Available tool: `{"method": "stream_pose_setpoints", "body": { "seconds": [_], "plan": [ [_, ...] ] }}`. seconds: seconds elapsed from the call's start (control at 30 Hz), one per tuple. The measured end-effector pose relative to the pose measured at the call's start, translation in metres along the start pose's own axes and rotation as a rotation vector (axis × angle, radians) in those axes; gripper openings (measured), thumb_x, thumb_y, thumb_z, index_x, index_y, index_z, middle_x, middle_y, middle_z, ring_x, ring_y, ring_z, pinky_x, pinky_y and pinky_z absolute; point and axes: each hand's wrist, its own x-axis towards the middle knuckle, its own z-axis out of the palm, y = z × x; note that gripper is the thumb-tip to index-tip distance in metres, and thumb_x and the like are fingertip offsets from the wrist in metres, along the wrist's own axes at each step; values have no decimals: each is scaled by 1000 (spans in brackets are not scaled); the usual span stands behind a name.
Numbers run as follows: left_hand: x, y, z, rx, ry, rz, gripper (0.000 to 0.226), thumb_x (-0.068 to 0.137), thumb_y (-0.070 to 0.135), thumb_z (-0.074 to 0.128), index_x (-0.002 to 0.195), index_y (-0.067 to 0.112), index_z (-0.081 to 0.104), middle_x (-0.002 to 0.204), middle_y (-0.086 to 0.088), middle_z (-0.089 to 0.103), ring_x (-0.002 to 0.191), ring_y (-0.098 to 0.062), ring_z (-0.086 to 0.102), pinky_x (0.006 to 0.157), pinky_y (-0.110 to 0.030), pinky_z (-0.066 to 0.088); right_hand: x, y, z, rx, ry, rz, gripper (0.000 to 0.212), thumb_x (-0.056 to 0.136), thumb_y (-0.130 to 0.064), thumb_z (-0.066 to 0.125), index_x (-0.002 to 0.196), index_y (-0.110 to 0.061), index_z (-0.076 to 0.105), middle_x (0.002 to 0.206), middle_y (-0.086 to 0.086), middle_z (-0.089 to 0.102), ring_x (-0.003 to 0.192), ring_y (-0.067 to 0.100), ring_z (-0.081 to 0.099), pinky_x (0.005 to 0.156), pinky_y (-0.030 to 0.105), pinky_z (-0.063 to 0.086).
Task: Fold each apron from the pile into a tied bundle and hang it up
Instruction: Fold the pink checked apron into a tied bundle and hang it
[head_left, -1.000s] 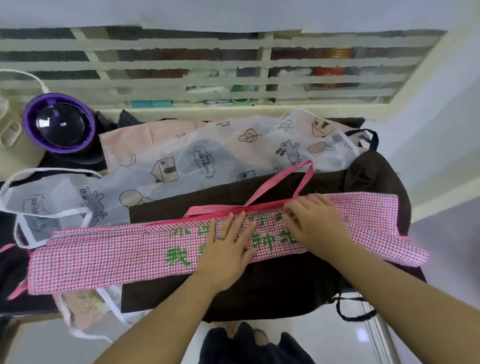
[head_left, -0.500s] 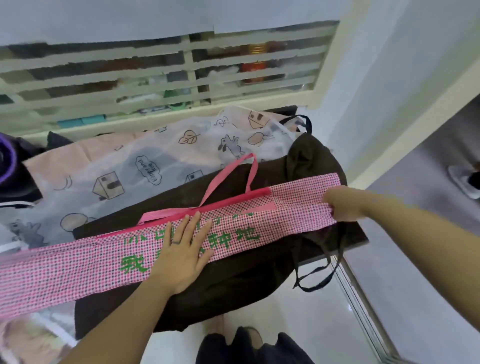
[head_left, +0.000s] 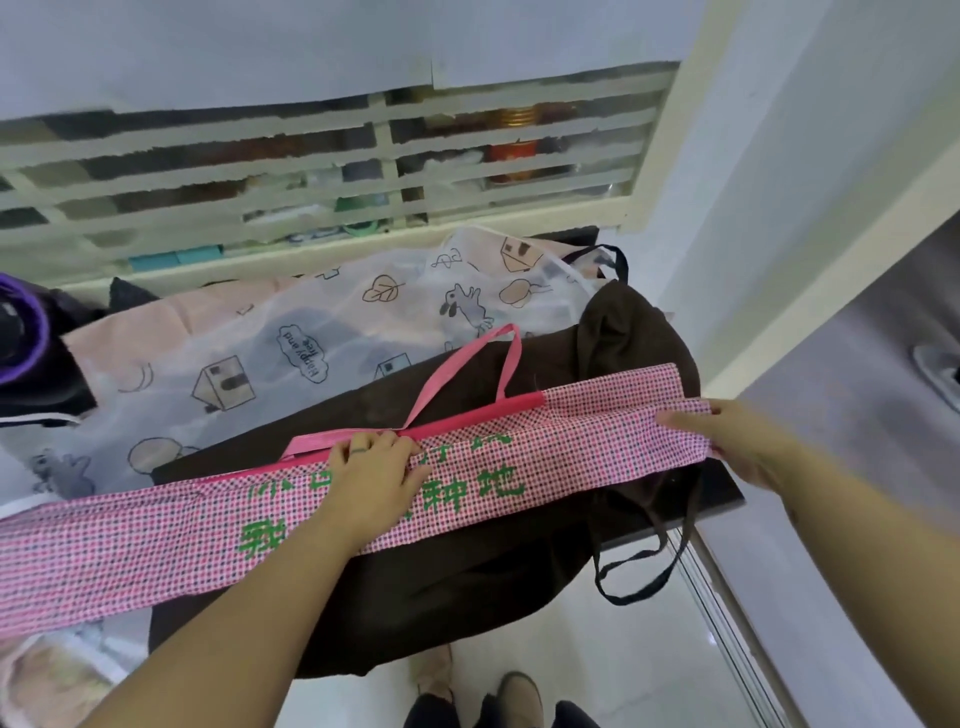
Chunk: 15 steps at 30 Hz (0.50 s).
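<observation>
One pink apron (head_left: 130, 551), checked, folded into a long strip, stretched across the desk (head_left: 724, 501) from eight o'clock to three o'clock, lying on top of one brown apron (head_left: 467, 571). Printed on it in green: Chinese characters, "种地" legible just at three o'clock of the left hand (head_left: 371, 467), "我" at its eight o'clock. Upper row half lost in the fold, not readable. One pink strap (head_left: 467, 364) looping up from the strip's far edge toward twelve o'clock.

Two hands on the strip. Left hand at its middle, palm down, one ring on a finger, fingers bent at the pink-bound far edge. Impossible to tell whether pinching that edge or only pressing on it. Right hand (head_left: 737, 441) at three o'clock, gripping the strip's end, thumb on top, fingers underneath.

Farther back, toward eleven o'clock: one white apron (head_left: 311, 312), see-through, covered in cartoon prints. "happy and free" in a cloud outline, upside down from here. Three houses, one leaf, one clear rabbit. Beneath it, one peach cloth (head_left: 171, 317).

One black strap (head_left: 639, 571) hanging in a loop off the desk's corner at five o'clock. One more black loop (head_left: 618, 260) at one o'clock.

At twelve o'clock, a window grille (head_left: 311, 171) of pale slats, containers behind it too blurred for any label. At nine o'clock, one purple thing (head_left: 21, 338), cut by the picture's edge. At six o'clock, two shoes (head_left: 514, 691) on the floor.
</observation>
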Motion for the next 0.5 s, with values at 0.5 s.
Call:
{"method": "stream_pose_setpoints", "body": {
  "seconds": [0.5],
  "plan": [
    [25,0,-3,287,55,20,30,103,33,23,114,18,46,102,-3,66,97,-24,55,92,-39,27,36,2,29,-625,465,-438,18,102,-21,38,113,-9,45,92,8,56,79,28,54,70,32,39]
  ]
}}
